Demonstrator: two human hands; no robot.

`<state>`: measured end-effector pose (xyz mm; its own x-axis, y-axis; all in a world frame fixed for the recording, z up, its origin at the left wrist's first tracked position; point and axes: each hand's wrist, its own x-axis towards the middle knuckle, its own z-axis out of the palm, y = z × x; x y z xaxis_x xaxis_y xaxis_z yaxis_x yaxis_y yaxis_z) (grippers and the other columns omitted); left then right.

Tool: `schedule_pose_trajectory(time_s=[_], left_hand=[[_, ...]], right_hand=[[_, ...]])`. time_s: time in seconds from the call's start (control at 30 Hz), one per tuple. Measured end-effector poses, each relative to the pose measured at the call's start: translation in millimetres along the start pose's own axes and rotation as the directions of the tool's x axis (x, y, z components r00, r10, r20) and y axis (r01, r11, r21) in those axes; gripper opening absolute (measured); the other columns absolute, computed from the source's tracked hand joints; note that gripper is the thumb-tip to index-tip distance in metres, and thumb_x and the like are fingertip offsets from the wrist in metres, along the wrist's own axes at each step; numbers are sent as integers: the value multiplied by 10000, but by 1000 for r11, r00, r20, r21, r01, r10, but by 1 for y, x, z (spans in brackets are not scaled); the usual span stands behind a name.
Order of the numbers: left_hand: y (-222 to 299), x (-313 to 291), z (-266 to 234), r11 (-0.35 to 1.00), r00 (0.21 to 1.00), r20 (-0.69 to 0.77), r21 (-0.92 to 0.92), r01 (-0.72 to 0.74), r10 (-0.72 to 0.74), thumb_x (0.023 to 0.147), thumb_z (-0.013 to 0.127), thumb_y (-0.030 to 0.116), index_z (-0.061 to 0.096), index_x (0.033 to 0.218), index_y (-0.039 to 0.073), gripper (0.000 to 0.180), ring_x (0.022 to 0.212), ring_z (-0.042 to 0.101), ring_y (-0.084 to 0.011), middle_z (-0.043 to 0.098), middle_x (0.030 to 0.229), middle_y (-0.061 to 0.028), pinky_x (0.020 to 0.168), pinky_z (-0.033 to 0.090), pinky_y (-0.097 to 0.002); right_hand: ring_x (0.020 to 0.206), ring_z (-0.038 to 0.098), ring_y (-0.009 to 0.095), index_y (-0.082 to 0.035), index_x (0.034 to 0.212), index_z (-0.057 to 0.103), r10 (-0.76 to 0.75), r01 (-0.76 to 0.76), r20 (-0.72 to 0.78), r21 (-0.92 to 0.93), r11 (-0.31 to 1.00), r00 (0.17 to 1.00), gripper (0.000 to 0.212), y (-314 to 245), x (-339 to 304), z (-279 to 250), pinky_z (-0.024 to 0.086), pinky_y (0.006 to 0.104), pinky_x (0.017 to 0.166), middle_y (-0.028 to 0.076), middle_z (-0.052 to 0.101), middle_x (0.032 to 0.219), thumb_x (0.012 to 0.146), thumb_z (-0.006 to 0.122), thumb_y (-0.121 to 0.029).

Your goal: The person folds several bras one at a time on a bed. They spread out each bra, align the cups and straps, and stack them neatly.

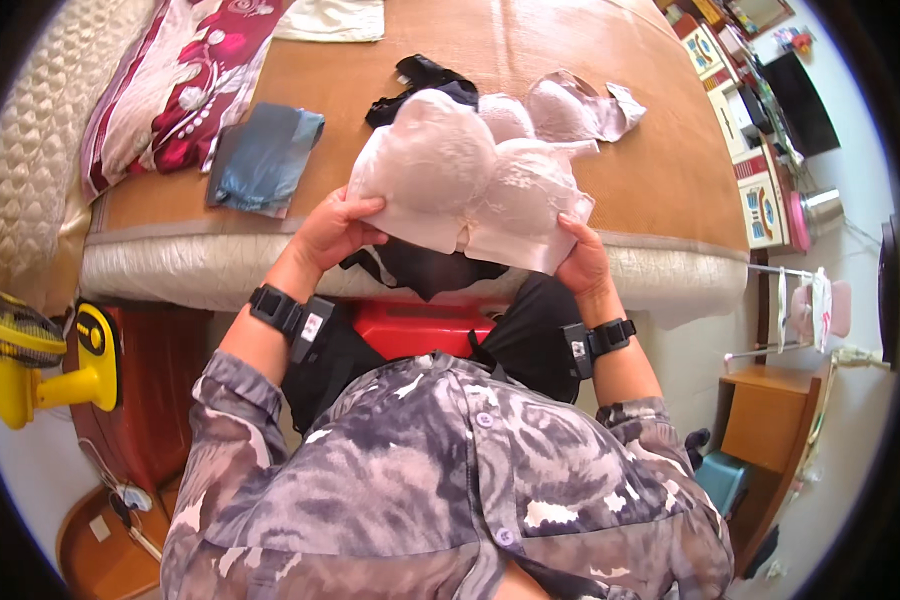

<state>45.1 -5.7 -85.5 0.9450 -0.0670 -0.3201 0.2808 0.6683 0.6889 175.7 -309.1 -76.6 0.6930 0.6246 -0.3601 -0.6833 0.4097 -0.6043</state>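
Observation:
A pale pink bra (438, 150) with lace on its cups is stretched between my two hands, held up over the front edge of the bed. My left hand (342, 222) pinches its left side band, thumb on top. My right hand (582, 258) grips the opposite side band the same way. Just beyond it on the bed lies another light pink bra (562, 108), partly covered by the held one. A black garment (425, 76) lies behind the left cup. Below the held bra, a black bra (430, 272) hangs at the bed's edge, its upper part hidden.
The bed has a brown mat (670, 170). A folded blue-grey item (265, 158) and a red-and-cream patterned cloth (185, 85) lie to the left. A red stool (420, 325) stands before me. A yellow fan (45, 360) is at left, a wooden cabinet (770, 410) at right.

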Motion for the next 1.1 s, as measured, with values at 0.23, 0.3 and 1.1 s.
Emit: schedule_pose_trajectory(time_s=[0.23,0.3,1.1], left_hand=[[5,24,53,981,987,-100,138,138,-125,848,496,130,494,1057,24,234,760,619,-199,600,923,-95,565,524,-286],[12,32,70,983,990,-96,142,113,-100,852,485,118,495,1050,22,221,761,617,-193,594,926,-96,573,536,-302],[-58,217,144,764,980,-199,635,115,18,808,546,110,464,1111,62,317,762,575,-153,560,956,-77,636,511,-292]], right_hand=[[927,564,224,74,1142,411,-10,7,-70,-46,999,997,380,-27,-10,-40,457,343,837,149,546,1053,787,478,-44],[904,572,219,71,1127,428,-89,84,-67,-73,994,994,362,-46,-13,-46,464,337,820,144,553,1038,787,478,-43],[866,572,228,-8,1067,502,-357,362,-511,-95,927,781,282,-62,-30,-191,485,386,740,85,575,975,786,516,-27]])
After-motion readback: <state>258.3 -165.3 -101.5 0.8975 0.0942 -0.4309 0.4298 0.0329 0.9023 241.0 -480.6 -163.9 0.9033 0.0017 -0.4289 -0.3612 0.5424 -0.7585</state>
